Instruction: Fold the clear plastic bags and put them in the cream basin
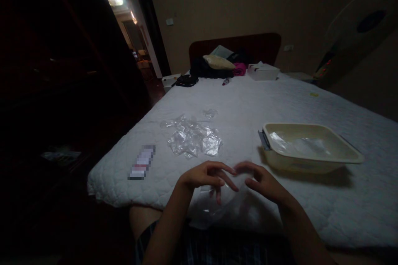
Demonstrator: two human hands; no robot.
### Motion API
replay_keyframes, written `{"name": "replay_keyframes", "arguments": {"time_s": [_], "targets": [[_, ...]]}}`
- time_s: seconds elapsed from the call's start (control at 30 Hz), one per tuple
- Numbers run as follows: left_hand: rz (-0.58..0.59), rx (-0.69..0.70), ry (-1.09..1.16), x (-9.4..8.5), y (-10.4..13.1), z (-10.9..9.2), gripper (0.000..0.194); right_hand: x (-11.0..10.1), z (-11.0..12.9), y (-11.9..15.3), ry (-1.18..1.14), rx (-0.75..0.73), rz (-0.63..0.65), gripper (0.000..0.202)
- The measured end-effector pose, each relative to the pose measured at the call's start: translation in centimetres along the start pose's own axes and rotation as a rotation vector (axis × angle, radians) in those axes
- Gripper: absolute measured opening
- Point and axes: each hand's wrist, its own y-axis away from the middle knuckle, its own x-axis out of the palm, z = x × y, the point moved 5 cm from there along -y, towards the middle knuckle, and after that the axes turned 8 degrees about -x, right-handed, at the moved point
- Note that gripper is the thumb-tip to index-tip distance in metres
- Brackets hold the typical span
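Observation:
In front of my lap, my left hand [211, 178] is over the near edge of the bed, palm down, with its fingers spread and bent. My right hand [261, 180] faces it, its thumb and forefinger curved and apart; those fingertips are a little blurred and the other fingers are hidden. The fingertips of both hands nearly meet. Beneath and between them lies a clear plastic bag [208, 211], and I cannot make out any firm grip on it. Beyond my hands, crumpled clear plastic bags [192, 136] lie in a loose heap, with a smaller plastic piece [210, 113] behind.
At right stands a cream plastic box [314, 159] with grey clips and clear plastic inside. A pixelated phone-like rectangle [142, 162] lies at left on the white quilt [248, 103]. Farther back are a tissue box [263, 72], a cushion [219, 62] and dark cloth. A fan [370, 22] stands right.

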Motion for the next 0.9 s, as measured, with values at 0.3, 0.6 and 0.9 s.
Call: {"name": "replay_keyframes", "arguments": {"time_s": [0.3,0.6,0.9], "targets": [[-0.226,0.075,0.159,-3.9,0.4,1.3,0.054,-1.4,0.1,-0.4,0.018,0.077,-0.253,0.028],[-0.539,0.012,0.228,-7.0,-1.5,6.1,0.029,-3.4,-5.3,-2.7,0.117,0.19,-0.397,0.037],[-0.877,0.009,0.195,-10.2,-2.9,10.4,0.014,-5.0,-13.0,-2.6,0.148,0.274,-0.426,0.033]]}}
